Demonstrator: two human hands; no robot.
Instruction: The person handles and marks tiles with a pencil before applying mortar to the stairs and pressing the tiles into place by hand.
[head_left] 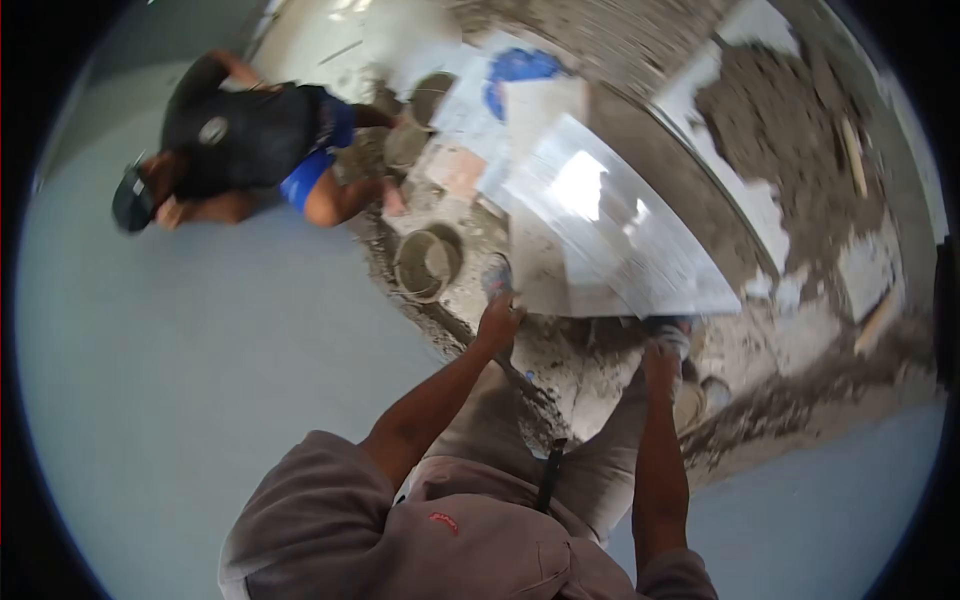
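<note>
A large, shiny pale tile (pixel 620 230) is held out in front of me, its glossy face catching light. My left hand (pixel 500 322) is closed at its near left corner. At the near right edge, my right hand (pixel 661 362) is partly hidden, and its fingers cannot be made out. Under and beyond the tile lies another pale sheet (pixel 537 260). A bucket (pixel 424 264) with grey contents stands left of my left hand.
A co-worker (pixel 250 140) crouches at the upper left by another bucket (pixel 432 100). A blue bag (pixel 520 72) lies beyond the tile. Mortar (pixel 780 130) covers a board at the right, with a wooden stick (pixel 853 157) on it. Walls rise at left and lower right.
</note>
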